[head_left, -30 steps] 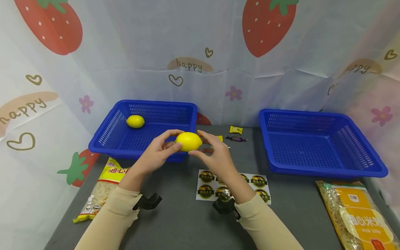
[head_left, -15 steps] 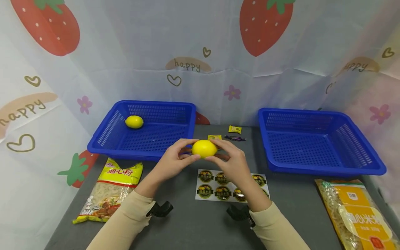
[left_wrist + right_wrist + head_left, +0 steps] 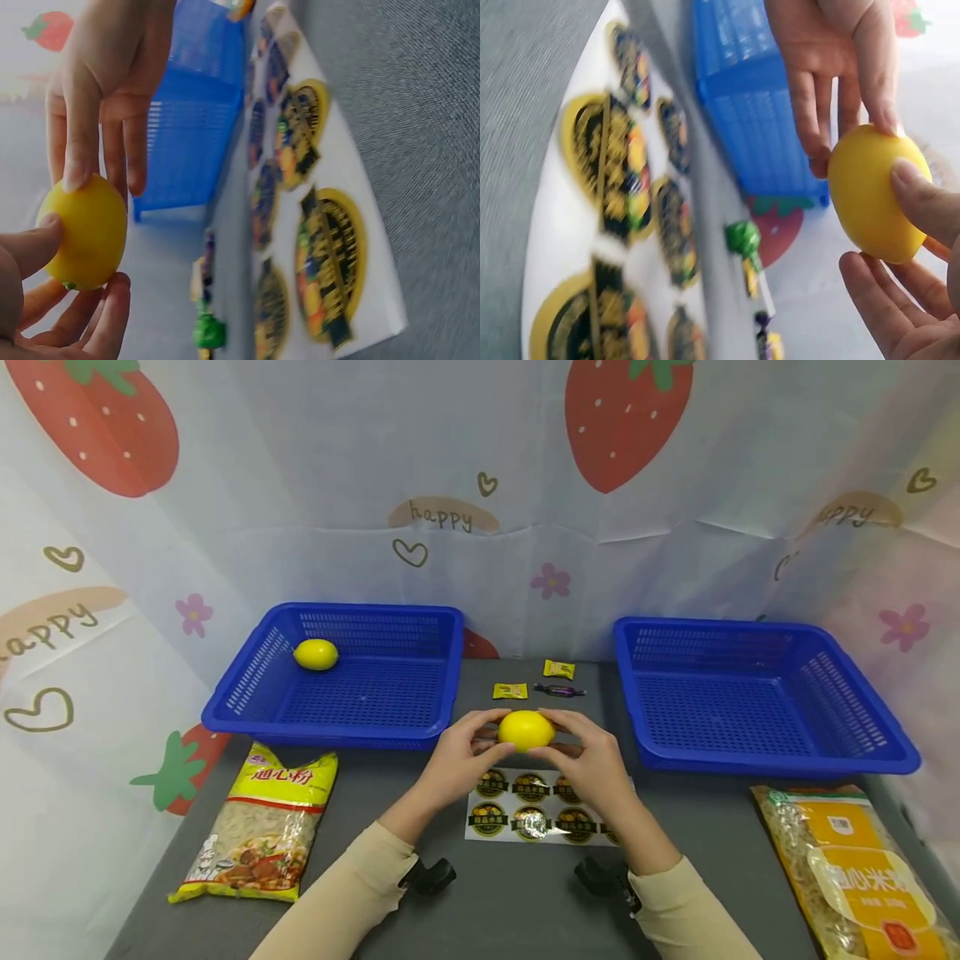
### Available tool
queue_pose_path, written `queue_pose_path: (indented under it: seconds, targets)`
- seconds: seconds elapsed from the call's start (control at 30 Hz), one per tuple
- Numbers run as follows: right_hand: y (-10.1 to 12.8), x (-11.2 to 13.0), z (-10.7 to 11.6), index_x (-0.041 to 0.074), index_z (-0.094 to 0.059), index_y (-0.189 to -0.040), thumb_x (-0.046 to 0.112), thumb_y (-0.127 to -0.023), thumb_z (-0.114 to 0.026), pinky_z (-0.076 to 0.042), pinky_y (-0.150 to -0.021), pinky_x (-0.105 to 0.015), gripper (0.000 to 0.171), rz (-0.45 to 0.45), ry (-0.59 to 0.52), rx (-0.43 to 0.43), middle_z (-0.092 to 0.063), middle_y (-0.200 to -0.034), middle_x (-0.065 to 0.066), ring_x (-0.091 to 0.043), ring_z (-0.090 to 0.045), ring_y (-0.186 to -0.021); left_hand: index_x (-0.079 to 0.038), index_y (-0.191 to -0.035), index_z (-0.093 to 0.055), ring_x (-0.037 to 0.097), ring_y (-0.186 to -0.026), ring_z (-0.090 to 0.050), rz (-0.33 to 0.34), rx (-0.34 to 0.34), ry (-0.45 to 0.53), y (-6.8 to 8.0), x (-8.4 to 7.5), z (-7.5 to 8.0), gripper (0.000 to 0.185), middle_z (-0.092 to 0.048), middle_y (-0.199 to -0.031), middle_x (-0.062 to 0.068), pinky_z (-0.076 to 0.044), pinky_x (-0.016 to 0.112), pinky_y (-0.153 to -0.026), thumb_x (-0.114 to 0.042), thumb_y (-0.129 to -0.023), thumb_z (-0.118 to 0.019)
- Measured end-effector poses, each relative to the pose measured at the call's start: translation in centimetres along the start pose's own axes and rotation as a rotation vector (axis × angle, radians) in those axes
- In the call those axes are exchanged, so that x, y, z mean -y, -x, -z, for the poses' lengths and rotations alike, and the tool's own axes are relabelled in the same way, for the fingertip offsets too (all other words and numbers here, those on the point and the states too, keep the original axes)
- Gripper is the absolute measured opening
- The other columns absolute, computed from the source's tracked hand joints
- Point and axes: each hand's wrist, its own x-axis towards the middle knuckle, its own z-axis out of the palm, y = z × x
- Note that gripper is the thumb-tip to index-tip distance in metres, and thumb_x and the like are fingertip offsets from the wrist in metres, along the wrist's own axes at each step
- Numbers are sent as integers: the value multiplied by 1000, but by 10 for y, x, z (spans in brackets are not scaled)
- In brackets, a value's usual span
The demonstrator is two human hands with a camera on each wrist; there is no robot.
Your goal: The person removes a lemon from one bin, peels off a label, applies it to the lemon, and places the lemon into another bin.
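A yellow lemon (image 3: 527, 731) is held up between both hands, over the back part of a white sheet of round fruit stickers (image 3: 517, 836). My left hand (image 3: 459, 758) pinches its left end between thumb and fingers. From the other side my right hand (image 3: 596, 762) pinches the right end the same way. In the left wrist view the lemon (image 3: 88, 234) shows a small green tip at its lower end. The right wrist view shows a thumb pressed on the lemon (image 3: 877, 196) from each side.
At the back left, a blue basket (image 3: 330, 732) holds another lemon (image 3: 316, 654). A second blue basket (image 3: 780, 763) stands at the right. Between them lie yellow candies (image 3: 510, 692) and a purple candy (image 3: 559, 691). Pasta bags flank the table, one left (image 3: 258, 827), one right (image 3: 862, 868).
Both hands have carried the lemon rightward and toward me, from beside the left basket to above the sticker sheet. The left pasta bag and candies are now uncovered.
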Motion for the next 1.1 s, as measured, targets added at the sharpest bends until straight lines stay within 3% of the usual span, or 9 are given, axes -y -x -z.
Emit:
queue_pose_path:
  seconds: [0.2, 0.43, 0.73, 1.1]
  targets:
    - [-2, -23, 4, 4, -61, -137, 15, -85, -80, -58, -88, -31, 56, -123, 51, 54, -63, -133, -15, -31, -64, -119, -10, -144, -56, 25, -117, -64, 83, 25, -74, -15, 15, -16, 51, -58, -136, 12, -55, 30, -95, -23, -97, -70]
    - [-10, -39, 5, 8, -62, -136, 17, -84, -82, -58, -90, -39, 56, -259, 71, 89, -66, -131, -16, -32, -67, -116, -9, -143, -57, 28, -115, -64, 129, 48, -120, -29, 24, -25, 49, -59, -133, 14, -56, 33, -96, -22, -97, -69]
    - [-14, -52, 1, 14, -63, -134, 26, -84, -83, -58, -90, -45, 55, -334, 119, 125, -66, -131, -12, -31, -67, -116, -9, -144, -56, 26, -113, -65, 179, 65, -202, -35, 31, -29, 48, -58, -137, 14, -56, 34, -92, -22, -99, -67]
    - [-11, -55, 0, 14, -57, -141, 25, -86, -82, -56, -93, -46, 61, -380, 130, 151, -62, -138, -13, -31, -63, -123, -10, -146, -53, 26, -116, -63, 237, 91, -138, -36, 34, -31, 52, -56, -136, 14, -55, 35, -96, -22, -98, -69]
